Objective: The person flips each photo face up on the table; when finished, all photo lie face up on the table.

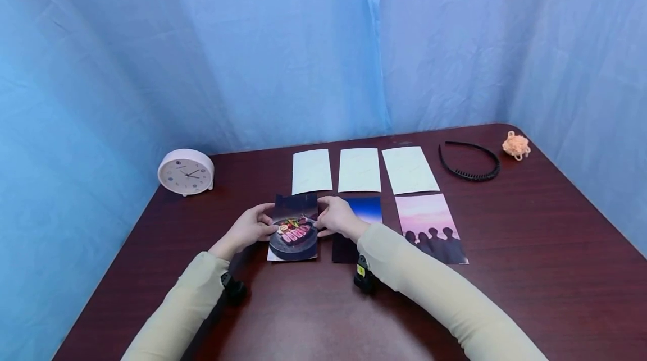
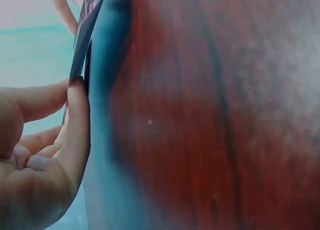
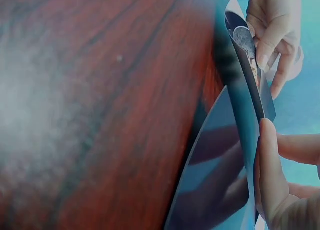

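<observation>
A photo print of a plate of sliced meat (image 1: 295,237) is held by both hands in the head view, its surface facing up. My left hand (image 1: 249,230) pinches its left edge, with the thumb on the near side. At the right edge, my right hand (image 1: 340,216) pinches it between thumb and fingers. Both wrist views show the print (image 3: 252,75) edge-on and slightly bowed, over the table. Under my right wrist lies a dark blue photo (image 1: 368,208), partly hidden by that hand and sleeve. Farther right is a pink-sky photo with silhouettes (image 1: 424,218).
Behind the photos, three white cards (image 1: 311,171) lie in a row on the dark wooden table (image 1: 531,248). A white round clock (image 1: 186,172) stands at the left. A black toothed headband (image 1: 475,176) and a peach-coloured looped yarn-like thing (image 1: 515,146) lie at back right. Blue curtains (image 1: 278,58) surround the table.
</observation>
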`<state>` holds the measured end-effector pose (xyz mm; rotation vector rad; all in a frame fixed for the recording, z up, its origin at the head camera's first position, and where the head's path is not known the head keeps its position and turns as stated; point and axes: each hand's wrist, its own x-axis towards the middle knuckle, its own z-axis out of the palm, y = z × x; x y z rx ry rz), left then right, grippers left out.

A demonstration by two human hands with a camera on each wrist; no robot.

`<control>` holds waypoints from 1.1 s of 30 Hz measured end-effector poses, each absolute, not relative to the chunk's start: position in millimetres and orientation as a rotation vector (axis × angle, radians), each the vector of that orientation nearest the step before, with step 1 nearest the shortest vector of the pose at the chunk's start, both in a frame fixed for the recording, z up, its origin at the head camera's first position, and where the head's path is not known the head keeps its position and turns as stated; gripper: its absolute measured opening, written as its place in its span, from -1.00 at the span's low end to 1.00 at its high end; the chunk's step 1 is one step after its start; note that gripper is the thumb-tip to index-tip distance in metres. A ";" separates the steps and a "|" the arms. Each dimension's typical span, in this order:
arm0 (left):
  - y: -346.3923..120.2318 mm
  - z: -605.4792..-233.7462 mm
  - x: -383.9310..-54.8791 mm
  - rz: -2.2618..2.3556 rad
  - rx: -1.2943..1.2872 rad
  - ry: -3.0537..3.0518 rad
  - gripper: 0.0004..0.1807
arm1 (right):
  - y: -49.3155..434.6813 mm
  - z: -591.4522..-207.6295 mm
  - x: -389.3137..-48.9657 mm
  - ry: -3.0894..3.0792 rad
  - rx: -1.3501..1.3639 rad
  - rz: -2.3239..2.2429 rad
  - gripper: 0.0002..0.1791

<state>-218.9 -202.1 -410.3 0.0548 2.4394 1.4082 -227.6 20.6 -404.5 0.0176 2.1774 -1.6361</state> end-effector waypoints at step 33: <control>-195.1 -409.2 -217.1 1.228 0.019 2.541 -0.37 | 25.0 -405.2 -227.8 2.223 0.031 -1.579 -0.27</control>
